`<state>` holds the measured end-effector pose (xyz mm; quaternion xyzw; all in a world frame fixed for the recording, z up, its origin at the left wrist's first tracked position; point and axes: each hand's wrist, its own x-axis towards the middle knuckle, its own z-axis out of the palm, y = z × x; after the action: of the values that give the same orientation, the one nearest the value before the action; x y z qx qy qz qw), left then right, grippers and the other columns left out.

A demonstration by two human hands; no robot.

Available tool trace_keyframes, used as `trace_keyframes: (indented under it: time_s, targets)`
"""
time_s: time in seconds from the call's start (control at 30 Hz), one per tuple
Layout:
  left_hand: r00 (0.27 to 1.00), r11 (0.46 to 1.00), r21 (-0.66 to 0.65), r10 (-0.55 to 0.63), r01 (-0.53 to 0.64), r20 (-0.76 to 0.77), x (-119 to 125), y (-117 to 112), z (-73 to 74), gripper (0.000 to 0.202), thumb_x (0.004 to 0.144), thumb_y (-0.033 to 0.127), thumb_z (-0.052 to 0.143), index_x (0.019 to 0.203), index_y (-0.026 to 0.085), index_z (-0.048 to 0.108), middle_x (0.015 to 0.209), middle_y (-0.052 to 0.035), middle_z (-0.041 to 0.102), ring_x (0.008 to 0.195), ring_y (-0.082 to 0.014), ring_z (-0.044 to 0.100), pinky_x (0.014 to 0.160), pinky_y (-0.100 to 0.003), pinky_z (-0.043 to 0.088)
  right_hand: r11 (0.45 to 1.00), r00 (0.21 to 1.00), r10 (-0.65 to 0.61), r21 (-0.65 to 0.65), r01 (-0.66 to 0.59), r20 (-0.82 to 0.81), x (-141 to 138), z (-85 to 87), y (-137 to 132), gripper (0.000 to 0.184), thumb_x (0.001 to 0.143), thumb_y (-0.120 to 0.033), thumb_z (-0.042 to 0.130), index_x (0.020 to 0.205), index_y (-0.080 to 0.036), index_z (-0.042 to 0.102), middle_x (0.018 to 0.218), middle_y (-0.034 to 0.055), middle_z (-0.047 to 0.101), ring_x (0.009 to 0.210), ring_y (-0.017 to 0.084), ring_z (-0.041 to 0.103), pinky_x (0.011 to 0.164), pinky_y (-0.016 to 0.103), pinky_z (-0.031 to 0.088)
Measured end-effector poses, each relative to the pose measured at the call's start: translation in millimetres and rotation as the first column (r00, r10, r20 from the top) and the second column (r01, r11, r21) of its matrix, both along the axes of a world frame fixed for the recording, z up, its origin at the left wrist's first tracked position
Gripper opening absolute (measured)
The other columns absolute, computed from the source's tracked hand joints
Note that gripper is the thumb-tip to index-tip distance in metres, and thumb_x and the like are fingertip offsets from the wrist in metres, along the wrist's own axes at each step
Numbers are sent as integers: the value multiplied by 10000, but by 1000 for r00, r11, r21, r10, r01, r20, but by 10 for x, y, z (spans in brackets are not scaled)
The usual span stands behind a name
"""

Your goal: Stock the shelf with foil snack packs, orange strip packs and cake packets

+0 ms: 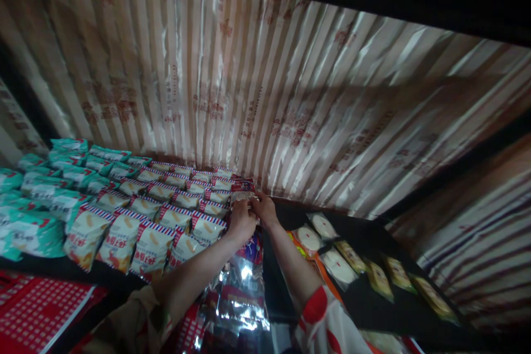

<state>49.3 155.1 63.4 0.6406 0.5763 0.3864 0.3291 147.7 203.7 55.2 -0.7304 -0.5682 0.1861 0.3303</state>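
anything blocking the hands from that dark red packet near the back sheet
Nothing visible does: the left hand and right hand are at the near end of the dark red packet. The striped snack bags stand to its left, not between.

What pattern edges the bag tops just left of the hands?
Blue and white slanted stripes on the bags; head view shows it.
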Motion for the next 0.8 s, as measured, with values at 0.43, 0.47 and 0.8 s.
trace_keyframes:
  time_s: [0.43, 0.47, 0.8]
  targets:
    - [999, 1000, -16, -6, 7, 34, -13, 118, -40, 347, 710, 44, 419, 1020, 113, 559, 1084, -134, 585, 1062, -212, 516, 938, -304, 369, 998, 890, 64, -2, -70, 452, -76, 163, 74, 290, 800, -279, 480, 1014, -212, 665, 1111, 101, 634, 1088, 236, 534, 914, 336, 379]
    - [999, 1000, -4, -8, 8, 32, -16, 122, -41, 352, 708, 43, 423, 1025, 120, 556, 1089, -129, 585, 1069, -210, 513, 938, -299, 368, 991, 871, 105, 26, -134, 479, -82, 176, 105, 284, 801, -252, 476, 1006, -200, 666, 1120, 97, 632, 1109, 217, 520, 957, 324, 349]
    - [998, 995, -96, -4, 11, 69, -16, 140, -34, 397, 675, 23, 466, 1048, 128, 549, 1130, -139, 593, 1139, -246, 493, 986, -342, 336, 910, 758, 413, -246, -333, 505, -188, 218, 486, 350, 878, -374, 376, 1118, -275, 611, 1114, 16, 649, 1071, 173, 555, 914, 287, 406]
